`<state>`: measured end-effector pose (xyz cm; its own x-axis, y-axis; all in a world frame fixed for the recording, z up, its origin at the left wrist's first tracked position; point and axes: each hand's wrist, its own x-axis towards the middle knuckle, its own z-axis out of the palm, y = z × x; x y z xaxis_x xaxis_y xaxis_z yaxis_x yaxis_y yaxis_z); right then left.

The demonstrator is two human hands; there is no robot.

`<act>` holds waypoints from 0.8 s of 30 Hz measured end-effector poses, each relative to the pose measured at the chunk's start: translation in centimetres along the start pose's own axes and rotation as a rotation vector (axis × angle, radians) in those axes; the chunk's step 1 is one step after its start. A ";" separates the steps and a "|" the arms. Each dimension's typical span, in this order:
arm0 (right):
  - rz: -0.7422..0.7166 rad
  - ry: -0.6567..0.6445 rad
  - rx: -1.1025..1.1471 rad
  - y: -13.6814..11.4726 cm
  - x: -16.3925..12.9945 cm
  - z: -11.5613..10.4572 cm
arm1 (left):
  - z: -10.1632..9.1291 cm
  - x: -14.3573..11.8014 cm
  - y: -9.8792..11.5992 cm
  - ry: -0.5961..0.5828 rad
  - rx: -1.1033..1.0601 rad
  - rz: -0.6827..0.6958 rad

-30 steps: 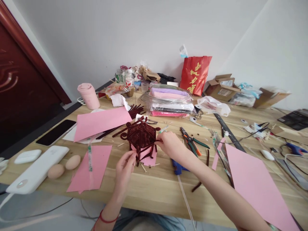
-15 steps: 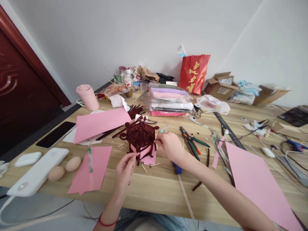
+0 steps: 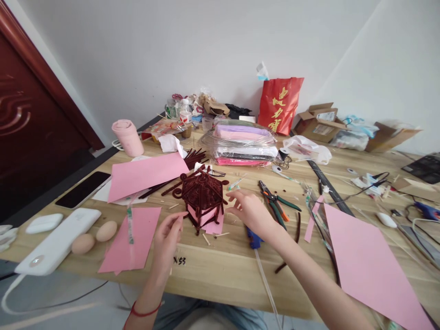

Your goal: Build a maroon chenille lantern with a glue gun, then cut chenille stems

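Near the middle of the frame, the left hand point(image 3: 167, 240) hovers just left of and below a dark red, roofed lantern-like model of fuzzy pipe cleaners point(image 3: 202, 197). Its fingers point(image 3: 177, 221) are loosely curled, thumb and forefinger nearly pinched, holding nothing that can be made out. The right hand point(image 3: 252, 211) sits just right of the model with its fingers point(image 3: 235, 196) spread and released, close to the model but apart from it. The model stands on the light wooden table point(image 3: 223, 270), with a small pink paper piece point(image 3: 213, 224) under and against its base.

Gold Chinese characters mark the red paper bag point(image 3: 280, 104) at upper centre; on the table edge below the left hand, a small black mark reads roughly "53".

Green- and orange-handled pliers point(image 3: 277, 204) lie right of the right hand, and a blue glue gun point(image 3: 253, 239) lies under the wrist. Pink paper sheets point(image 3: 146, 174) lie to the left, two brownish eggs point(image 3: 94, 237) lower left, beside a white flat device point(image 3: 58, 240).
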<state>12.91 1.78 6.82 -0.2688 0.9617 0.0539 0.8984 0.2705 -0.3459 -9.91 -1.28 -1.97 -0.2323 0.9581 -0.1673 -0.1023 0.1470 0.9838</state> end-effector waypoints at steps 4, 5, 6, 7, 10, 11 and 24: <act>0.003 0.157 0.371 1.1 -0.5 2.0 | -0.7 1.3 -0.4 0.018 0.149 0.112; 0.004 0.183 0.451 1.4 -0.5 2.7 | -0.7 1.6 -0.4 0.013 0.162 0.129; 0.007 0.204 0.513 1.6 -0.5 3.4 | -0.6 1.9 -0.3 0.005 0.167 0.141; 0.014 0.221 0.554 1.9 -0.5 4.1 | -0.5 2.2 -0.2 -0.011 0.182 0.151; 0.030 0.261 0.581 2.9 0.0 6.3 | 0.2 2.6 0.6 -0.096 0.305 0.141; 0.028 0.265 0.584 3.2 0.2 7.0 | 0.5 2.7 0.9 -0.133 0.358 0.140; -0.211 0.283 1.080 2.9 3.3 8.2 | 2.5 4.2 0.9 -0.302 0.210 0.305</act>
<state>11.78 5.40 -1.72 -0.1676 0.9141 0.3691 0.0386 0.3802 -0.9241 -8.51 3.49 -1.64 0.0738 0.9892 0.1263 0.1321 -0.1352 0.9820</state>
